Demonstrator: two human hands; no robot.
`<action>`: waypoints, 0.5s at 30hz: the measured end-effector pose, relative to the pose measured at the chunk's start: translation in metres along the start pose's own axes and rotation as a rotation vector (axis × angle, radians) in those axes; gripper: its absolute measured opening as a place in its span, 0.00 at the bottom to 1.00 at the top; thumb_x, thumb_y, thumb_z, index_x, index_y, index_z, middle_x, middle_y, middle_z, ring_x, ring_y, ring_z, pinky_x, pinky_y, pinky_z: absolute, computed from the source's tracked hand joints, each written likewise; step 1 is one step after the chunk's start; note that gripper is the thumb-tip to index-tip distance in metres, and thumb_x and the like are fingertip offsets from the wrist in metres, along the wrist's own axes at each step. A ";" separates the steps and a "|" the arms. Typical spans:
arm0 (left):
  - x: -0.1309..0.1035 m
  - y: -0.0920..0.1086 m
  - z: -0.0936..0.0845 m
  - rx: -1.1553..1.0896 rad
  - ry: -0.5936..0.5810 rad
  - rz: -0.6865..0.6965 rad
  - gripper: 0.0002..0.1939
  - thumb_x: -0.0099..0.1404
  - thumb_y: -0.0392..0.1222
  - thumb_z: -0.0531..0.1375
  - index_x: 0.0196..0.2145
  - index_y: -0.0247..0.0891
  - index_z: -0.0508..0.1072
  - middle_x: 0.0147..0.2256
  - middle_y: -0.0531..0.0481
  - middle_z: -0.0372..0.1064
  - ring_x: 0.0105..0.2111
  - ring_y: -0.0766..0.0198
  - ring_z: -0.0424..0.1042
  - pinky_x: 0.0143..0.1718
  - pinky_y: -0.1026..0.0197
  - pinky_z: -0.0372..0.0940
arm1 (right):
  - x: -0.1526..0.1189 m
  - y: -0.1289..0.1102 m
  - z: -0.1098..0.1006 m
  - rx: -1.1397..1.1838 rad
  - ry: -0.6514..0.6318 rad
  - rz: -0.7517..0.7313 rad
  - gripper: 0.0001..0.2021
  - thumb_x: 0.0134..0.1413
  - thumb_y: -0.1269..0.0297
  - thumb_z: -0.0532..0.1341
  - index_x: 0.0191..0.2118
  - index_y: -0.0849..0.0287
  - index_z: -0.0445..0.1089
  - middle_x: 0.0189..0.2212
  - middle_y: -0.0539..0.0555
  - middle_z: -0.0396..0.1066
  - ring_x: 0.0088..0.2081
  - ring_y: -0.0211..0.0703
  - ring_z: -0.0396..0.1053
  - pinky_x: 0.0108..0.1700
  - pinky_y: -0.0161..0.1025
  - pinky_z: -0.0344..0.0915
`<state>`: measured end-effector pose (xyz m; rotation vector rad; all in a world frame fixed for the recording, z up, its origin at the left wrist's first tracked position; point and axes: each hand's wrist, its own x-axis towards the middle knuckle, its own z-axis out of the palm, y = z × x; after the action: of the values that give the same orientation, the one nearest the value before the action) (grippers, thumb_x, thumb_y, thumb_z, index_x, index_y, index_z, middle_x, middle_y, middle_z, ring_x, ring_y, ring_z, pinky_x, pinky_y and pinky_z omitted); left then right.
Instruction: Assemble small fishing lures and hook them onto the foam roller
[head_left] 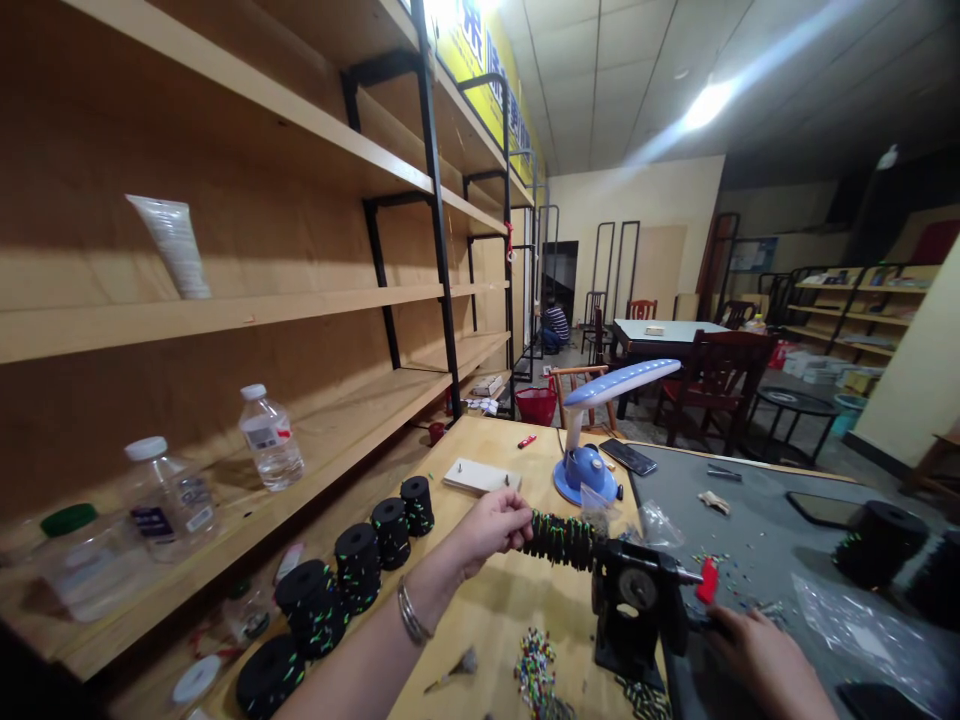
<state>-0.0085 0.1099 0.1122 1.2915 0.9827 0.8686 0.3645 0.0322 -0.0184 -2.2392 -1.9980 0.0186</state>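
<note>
Wooden worktop [495,610], furnished workroom behind. Landmark item: black hand machine [637,590]. Black beaded coil [561,540], one, projecting from the machine's left side; left hand [495,525] pinching its outer end. Right hand [757,645], at the machine's right, beside its lower black part; whether gripping, cannot tell. Red tip [706,580], on the machine's right-hand shaft. Blue lamp [581,470], behind the machine. Loose coloured beads [534,665], heaped left of its base. Black spools [358,570], five, in a row farther left.
</note>
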 end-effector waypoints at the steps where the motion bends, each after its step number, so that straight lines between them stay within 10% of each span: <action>1: 0.001 -0.001 0.000 -0.025 -0.001 -0.012 0.15 0.50 0.46 0.65 0.26 0.36 0.64 0.19 0.55 0.68 0.15 0.76 0.59 0.17 0.70 0.44 | -0.001 0.000 0.000 0.011 0.007 0.004 0.17 0.57 0.64 0.51 0.43 0.54 0.77 0.36 0.61 0.78 0.38 0.55 0.76 0.40 0.44 0.68; 15: 0.013 0.002 0.011 -0.156 0.012 -0.048 0.15 0.47 0.44 0.66 0.26 0.36 0.63 0.19 0.55 0.68 0.15 0.76 0.59 0.16 0.72 0.40 | -0.004 -0.002 0.003 0.100 0.031 0.071 0.18 0.56 0.63 0.51 0.44 0.53 0.77 0.37 0.59 0.78 0.37 0.53 0.76 0.39 0.42 0.69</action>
<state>0.0062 0.1188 0.1132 1.1272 0.9329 0.8991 0.3622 0.0284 -0.0211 -2.2324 -1.8583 0.0892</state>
